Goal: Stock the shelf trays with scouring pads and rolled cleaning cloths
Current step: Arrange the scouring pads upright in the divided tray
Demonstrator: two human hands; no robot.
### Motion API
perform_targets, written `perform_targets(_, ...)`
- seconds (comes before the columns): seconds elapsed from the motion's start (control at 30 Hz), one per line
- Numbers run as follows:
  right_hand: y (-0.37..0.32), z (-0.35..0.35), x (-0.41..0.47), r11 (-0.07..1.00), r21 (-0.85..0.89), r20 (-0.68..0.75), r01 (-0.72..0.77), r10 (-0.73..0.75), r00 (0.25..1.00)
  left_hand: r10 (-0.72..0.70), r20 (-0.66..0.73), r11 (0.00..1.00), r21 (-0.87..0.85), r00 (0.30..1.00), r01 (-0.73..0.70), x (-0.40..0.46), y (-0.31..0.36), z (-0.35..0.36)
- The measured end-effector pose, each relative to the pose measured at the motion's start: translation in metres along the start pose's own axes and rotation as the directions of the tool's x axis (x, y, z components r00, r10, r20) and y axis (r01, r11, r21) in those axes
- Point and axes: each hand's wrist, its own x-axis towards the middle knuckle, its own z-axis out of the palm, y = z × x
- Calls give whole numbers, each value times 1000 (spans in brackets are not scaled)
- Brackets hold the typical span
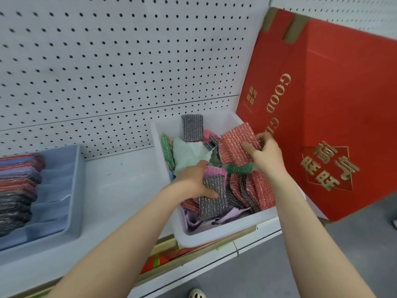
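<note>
Fingers of your right hand are pinching red scouring pads; your left hand is gripping a grey pad, and loose ones are risking slipping back into the white bin.

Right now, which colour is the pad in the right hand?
Red with glittery threads: the pad in the right hand, head view.

Both hands working in white bin on shelf: right hand gripping red scouring pads, left hand holding grey pad w/ pink one behind. Blue tray sitting at left w/ pads lined up; red carton leaning at right.
</note>
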Motion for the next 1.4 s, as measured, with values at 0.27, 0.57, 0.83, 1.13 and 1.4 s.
perform_targets(0.27, -18, 5, -9, 737, 653, 150, -177, 104, 983, -153, -435, 767, -618, 887, -171, -6, -13, -19)
perform_targets(0.57, -56, 50, -25, 935, 355, 325, -10, -113, 939, -239, -478, 385, -846, 845, -369, -30, -32, -35)
perform_targets(0.83, -107, 111, -57, 915, 403, 458, 23, -223, 861, -399, -672, 500, -730, 624, -466, -84, -107, -43)
perform_targets(1.13, -167, 215, -120, 840, 541, 478, -52, -256, 840, -631, -703, 542, -701, 327, -463, -193, -252, -91)
perform_targets(1.4, -204, 327, -220, 865, 460, 540, 200, -451, 710, -753, -624, 487, -742, 210, -460, -275, -375, -122)
